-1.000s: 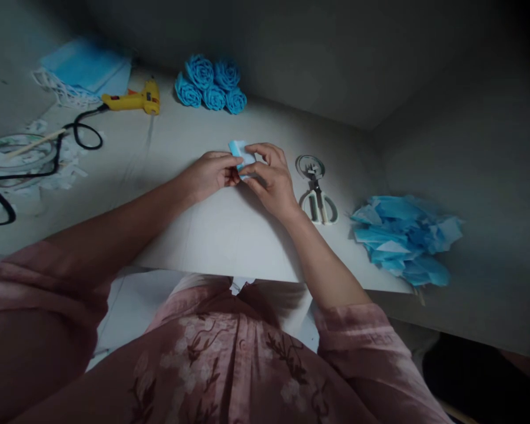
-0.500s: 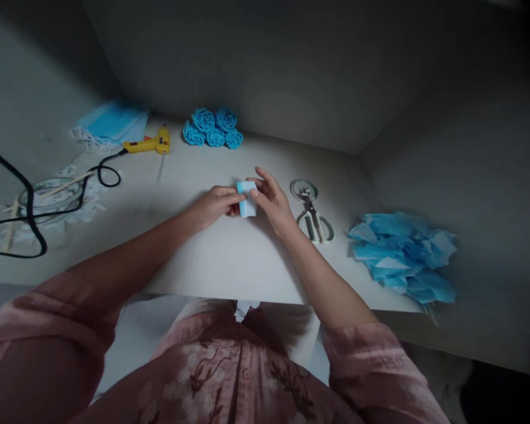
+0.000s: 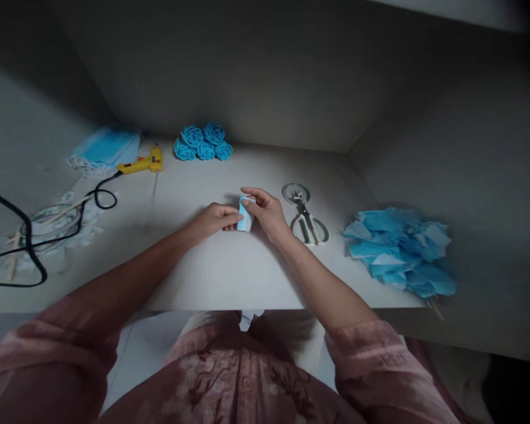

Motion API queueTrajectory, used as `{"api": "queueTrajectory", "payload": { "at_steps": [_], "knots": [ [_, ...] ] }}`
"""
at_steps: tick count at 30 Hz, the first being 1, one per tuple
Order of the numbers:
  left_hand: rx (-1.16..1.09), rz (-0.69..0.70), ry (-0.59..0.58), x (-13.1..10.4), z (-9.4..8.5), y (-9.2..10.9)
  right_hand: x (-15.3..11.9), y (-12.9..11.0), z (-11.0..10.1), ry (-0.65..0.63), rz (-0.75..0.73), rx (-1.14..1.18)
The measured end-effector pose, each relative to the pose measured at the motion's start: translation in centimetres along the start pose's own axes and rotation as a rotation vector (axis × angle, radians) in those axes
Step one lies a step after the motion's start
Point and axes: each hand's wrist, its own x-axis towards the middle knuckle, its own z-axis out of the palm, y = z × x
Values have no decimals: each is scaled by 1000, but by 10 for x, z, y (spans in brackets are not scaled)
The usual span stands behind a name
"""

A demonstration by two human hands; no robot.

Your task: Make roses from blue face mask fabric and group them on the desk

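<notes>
Between my hands, above the middle of the table, is a small folded piece of blue and white mask fabric. My left hand pinches its left edge between thumb and fingers. My right hand grips its upper right part, thumb in front and fingers at the top edge and behind. The fabric's back side is hidden. A pair of scissors with white handles lies just right of my right hand, its blades over a small round dish.
Several blue crepe-like roses sit at the back. A yellow glue gun lies left of them, beside stacked blue masks. Its black cord loops past white scraps. Crumpled blue fabric pieces with sticks lie at the right edge.
My right thumb and fingers have moved to the upper edge of the fabric, whose top now curls over. My left grip sits lower on it. The view has tilted slightly.
</notes>
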Motion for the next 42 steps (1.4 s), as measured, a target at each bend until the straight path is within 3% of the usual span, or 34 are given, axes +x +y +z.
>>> {"api": "queueTrajectory", "payload": {
  "at_steps": [11, 20, 27, 35, 42],
  "knots": [
    [90, -84, -23, -3, 3, 7, -1, 0, 0, 93, 122, 103],
    [36, -32, -44, -4, 1, -2, 0, 4, -1, 86, 121, 112],
    [150, 22, -45, -4, -6, -5, 2, 15, 7, 86, 80, 46],
    [206, 18, -34, -4, -5, -7, 6, 32, 11, 72, -8, -174],
    [263, 40, -117, 1, -7, -1, 2, 21, 20, 68, 55, -475]
  ]
}}
